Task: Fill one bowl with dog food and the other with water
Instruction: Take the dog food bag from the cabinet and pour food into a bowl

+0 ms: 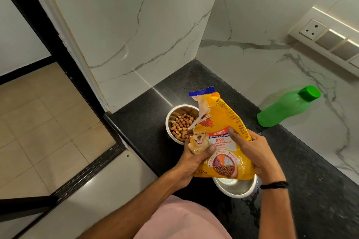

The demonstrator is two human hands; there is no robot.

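A yellow dog food bag [223, 132] is held above the black counter, its torn top pointing away from me. My left hand [192, 158] grips its lower left edge. My right hand [252, 149] clasps its right side. Behind the bag's left side stands a steel bowl [172, 116] holding brown kibble [180, 126]. A second steel bowl [236, 188] sits under the bag's bottom, mostly hidden; its inside looks bare. A green water bottle [287, 107] with a green cap stands at the right against the marble wall.
The black granite counter [310, 180] runs along the marble wall and ends at a left edge above the tiled floor [38, 122]. A switch and socket panel [330, 39] is mounted on the wall at upper right. A black door frame [48, 44] stands at left.
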